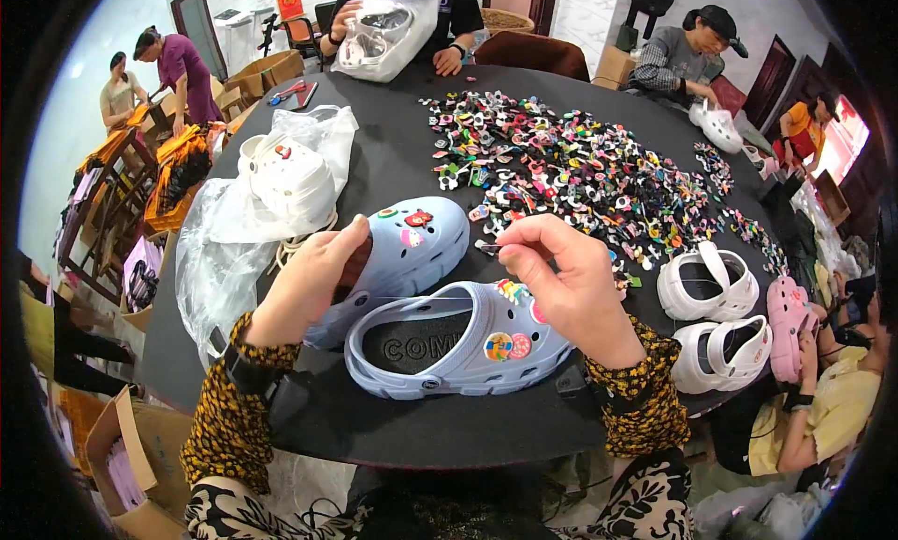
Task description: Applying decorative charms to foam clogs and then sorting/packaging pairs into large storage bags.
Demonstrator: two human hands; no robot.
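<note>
Two light-blue clogs lie before me on the black table. My left hand (313,283) is closed at the opening of the farther blue clog (426,245), its thumb up and its other fingers mostly hidden. Small charms, red, pink and green, sit on that clog's toe. Nearer to me rests the second blue clog (440,376), with a black insole and several colourful charms on its toe. Above that toe, my right hand (566,283) pinches a tiny thin item (488,247), too small to name. A faint thread-like line crosses the nearer clog's opening.
A wide heap of loose charms (571,166) covers the table beyond my right hand. White clogs (290,180) lie on clear plastic bags at left; more white clogs (711,283) and a pink clog (790,325) stand at right. Co-workers sit around the table, one holding a bagged pair (383,44).
</note>
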